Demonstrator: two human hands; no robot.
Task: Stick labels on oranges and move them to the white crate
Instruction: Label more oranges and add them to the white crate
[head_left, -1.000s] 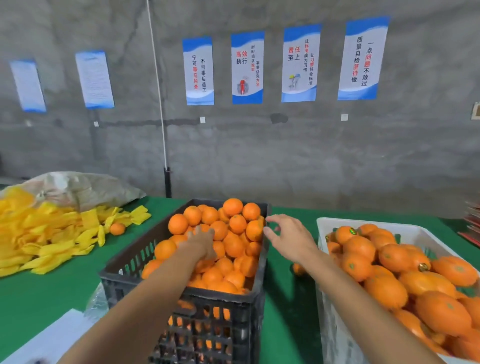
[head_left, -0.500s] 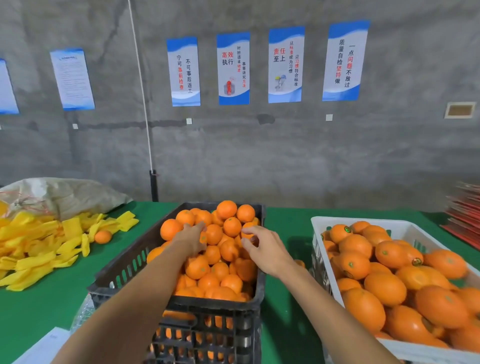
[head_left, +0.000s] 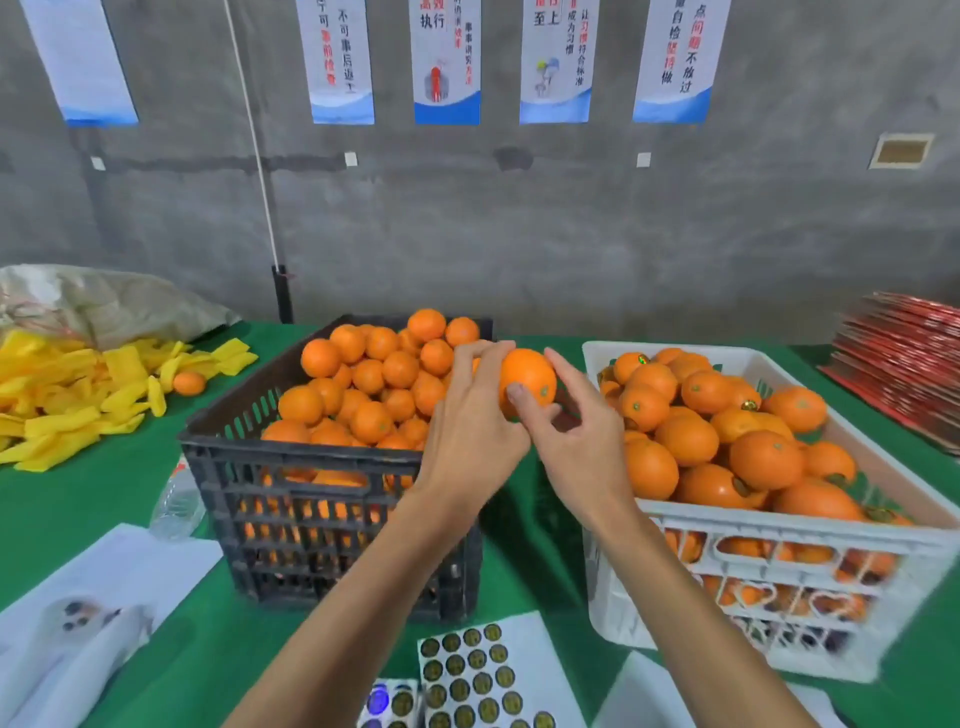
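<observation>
My left hand (head_left: 470, 431) grips one orange (head_left: 530, 375) above the gap between the two crates, thumb pressed on its front. My right hand (head_left: 582, 436) touches the same orange from the right with its fingers spread. The black crate (head_left: 311, 499) on the left is heaped with unlabelled oranges (head_left: 374, 384). On the right, the white crate (head_left: 779, 540) holds several oranges (head_left: 727, 441), some with small labels. A sheet of round gold labels (head_left: 472, 675) lies on the green table near me.
Yellow foam sleeves (head_left: 67, 405) and a loose orange (head_left: 189, 383) lie at the left beside a sack (head_left: 104, 301). A plastic bottle (head_left: 176, 504) and white sheets (head_left: 88, 613) sit at front left. Red flat boxes (head_left: 904, 358) are stacked at far right. Grey wall behind.
Both hands left the black crate's pile and lifted one orange up between the crates. The camera tilted down, bringing the label sheet into view.
</observation>
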